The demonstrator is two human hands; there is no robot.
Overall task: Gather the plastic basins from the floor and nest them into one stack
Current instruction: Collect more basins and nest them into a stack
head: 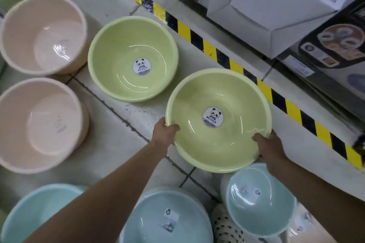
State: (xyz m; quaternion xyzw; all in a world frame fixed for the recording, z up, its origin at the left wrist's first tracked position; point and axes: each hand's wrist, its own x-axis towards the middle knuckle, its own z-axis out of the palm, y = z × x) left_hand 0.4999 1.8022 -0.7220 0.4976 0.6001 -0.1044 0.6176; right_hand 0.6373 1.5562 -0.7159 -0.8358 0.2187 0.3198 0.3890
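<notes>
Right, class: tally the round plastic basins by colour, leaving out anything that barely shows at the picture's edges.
Pale green round plastic basins: 2
Peach-pink round plastic basins: 2
Light blue round plastic basins: 3
Total: 7

Head view, steeply downward, close over floor [122,122]
</notes>
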